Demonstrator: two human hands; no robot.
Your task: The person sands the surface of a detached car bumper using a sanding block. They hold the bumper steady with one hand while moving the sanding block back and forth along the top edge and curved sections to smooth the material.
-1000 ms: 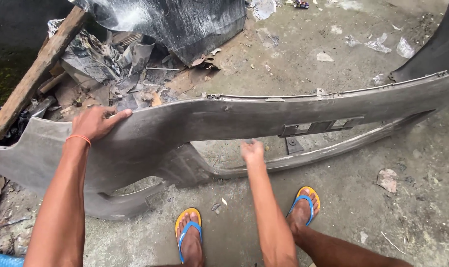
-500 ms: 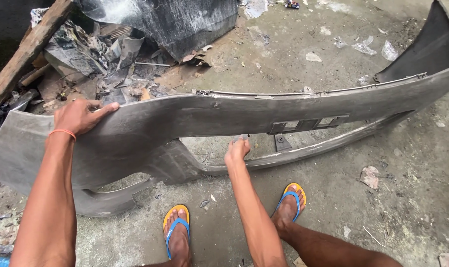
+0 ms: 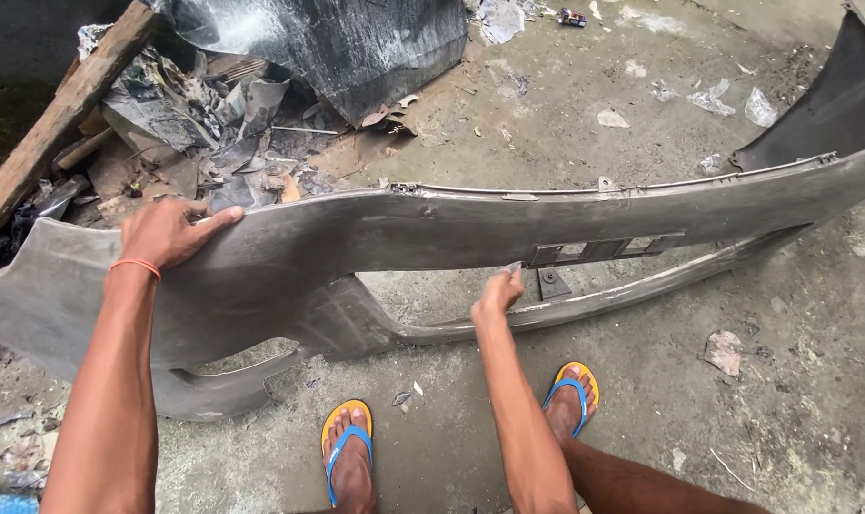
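A long grey car bumper (image 3: 385, 238) stands on its edge across the concrete floor, dusty and scuffed. My left hand (image 3: 170, 233) grips its top edge at the left, thumb and fingers wrapped over the rim; an orange band circles that wrist. My right hand (image 3: 499, 293) is closed on a small grey piece, perhaps sandpaper, pressed to the bumper's face just below the middle, beside the rectangular plate recess (image 3: 604, 250). My feet in orange and blue flip-flops (image 3: 348, 447) stand just in front of the bumper.
A heap of crumpled metal scrap and a dark sheet (image 3: 337, 48) lies behind the bumper at the upper left, with a wooden beam (image 3: 56, 124) leaning beside it. Plastic scraps and stones litter the concrete (image 3: 718, 100) to the right.
My right hand has slid up and to the right along the bumper's face. My left hand keeps its hold on the top edge. The view has shifted slightly.
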